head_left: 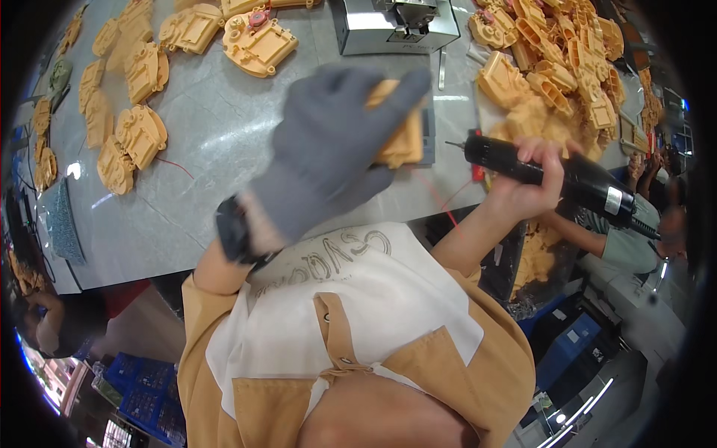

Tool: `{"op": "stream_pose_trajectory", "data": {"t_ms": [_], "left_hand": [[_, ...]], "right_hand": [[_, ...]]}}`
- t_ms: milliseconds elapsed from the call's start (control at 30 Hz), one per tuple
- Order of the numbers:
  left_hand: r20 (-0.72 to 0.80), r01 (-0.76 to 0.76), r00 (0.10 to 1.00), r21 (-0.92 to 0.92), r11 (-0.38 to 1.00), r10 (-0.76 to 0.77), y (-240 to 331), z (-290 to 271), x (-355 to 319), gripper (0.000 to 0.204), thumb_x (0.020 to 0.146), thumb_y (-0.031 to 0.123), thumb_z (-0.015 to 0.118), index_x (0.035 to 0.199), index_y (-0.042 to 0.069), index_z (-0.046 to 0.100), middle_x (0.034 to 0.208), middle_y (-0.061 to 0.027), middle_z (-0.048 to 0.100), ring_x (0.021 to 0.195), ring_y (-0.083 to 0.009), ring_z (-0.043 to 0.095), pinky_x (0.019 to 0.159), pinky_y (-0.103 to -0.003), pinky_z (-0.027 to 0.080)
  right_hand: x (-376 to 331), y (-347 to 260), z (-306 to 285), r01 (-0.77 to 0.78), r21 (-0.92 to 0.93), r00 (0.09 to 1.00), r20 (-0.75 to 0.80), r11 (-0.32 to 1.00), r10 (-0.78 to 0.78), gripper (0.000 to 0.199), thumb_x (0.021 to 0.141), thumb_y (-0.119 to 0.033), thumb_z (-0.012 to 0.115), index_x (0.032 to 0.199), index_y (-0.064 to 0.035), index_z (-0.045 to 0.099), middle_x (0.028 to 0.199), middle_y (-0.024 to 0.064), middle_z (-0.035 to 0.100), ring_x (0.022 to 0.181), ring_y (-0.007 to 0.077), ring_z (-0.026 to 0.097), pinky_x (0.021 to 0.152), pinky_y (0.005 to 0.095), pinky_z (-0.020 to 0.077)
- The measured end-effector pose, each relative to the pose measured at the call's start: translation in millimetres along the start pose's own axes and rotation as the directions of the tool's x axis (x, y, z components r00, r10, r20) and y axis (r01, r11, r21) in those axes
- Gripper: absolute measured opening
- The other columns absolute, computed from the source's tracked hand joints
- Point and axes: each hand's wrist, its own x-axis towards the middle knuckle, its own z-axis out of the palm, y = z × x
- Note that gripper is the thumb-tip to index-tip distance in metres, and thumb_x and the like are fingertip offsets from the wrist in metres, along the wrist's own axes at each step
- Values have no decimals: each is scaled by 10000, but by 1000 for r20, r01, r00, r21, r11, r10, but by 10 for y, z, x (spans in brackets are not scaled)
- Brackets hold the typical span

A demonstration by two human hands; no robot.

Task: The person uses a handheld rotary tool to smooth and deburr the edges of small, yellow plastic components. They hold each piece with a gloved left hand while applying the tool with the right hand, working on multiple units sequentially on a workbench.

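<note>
Feed check: the left hand (321, 142) wears a matte gray knit-looking glove, a bit blurred. Its forefinger and thumb are parted around an orange-yellow molded plastic housing (403, 138), gripping it between them; can't tell how the other fingers sit. The housing is boxy with ribbed edges, over the tabletop in front of me, partly covering a flat dark gray block (429, 134); can't tell if it rests there or is lifted. The right hand (534, 175) is bare, fingers curled closed around a smooth black cylindrical power screwdriver (582, 183). Its thin metal bit points left at the housing, near but not touching. I've got a glossy gray stone-look tabletop (202, 198), a boxy silvery metal device (396, 33) at the far edge, and a jumbled pile of matching plastic housings (575, 52) far right. More lie spaced out on the left, rounded and recessed, one trailing a thin red wire (177, 166). Rough blue-gray pad (63, 222) at the left table edge.
</note>
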Motion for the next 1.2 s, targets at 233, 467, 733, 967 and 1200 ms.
{"op": "stream_pose_trajectory", "data": {"t_ms": [233, 467, 733, 967, 1200], "left_hand": [[59, -107, 992, -43, 993, 110, -95, 575, 228, 772, 578, 289, 749, 1253, 144, 402, 1171, -148, 432, 1062, -316, 459, 897, -422, 378], [-109, -157, 986, -344, 926, 127, -66, 298, 62, 706, 584, 205, 745, 1214, 155, 431, 1166, -131, 436, 1034, -315, 476, 845, -390, 422], [159, -64, 983, -182, 981, 94, 80, 72, -42, 701, 544, 216, 749, 1188, 172, 477, 1179, -100, 452, 1044, -281, 474, 842, -405, 397], [25, -130, 991, 36, 991, 129, -103, 490, 145, 642, 615, 394, 711, 1176, 185, 479, 1218, -102, 440, 1140, -322, 395, 993, -481, 276], [-71, -93, 994, -108, 990, 85, 127, 337, 172, 729, 563, 300, 749, 1213, 174, 443, 1252, -136, 403, 1145, -314, 393, 936, -442, 356]], "right_hand": [[80, -68, -147, 4, -33, 996, -85, 999, -7, 426, 731, -51, 490, 1133, -78, 354, 571, 32, 398, 514, 142, 417, 609, 305, 373], [38, -94, -177, 50, -38, 997, -51, 998, -52, 402, 725, -44, 493, 1108, -69, 375, 575, 29, 408, 502, 139, 414, 585, 301, 364], [51, -74, -135, 20, -45, 999, -24, 999, -21, 396, 731, -59, 492, 1110, -69, 377, 573, 25, 411, 503, 137, 410, 575, 296, 351], [63, -35, -73, 29, -49, 999, -22, 998, -30, 401, 733, -64, 483, 1118, -64, 373, 571, 24, 408, 500, 138, 416, 563, 300, 354], [245, -106, 93, 185, 38, 964, 185, 982, -189, 456, 735, -70, 480, 1172, -60, 349, 590, 46, 431, 501, 155, 443, 570, 330, 398]]}}
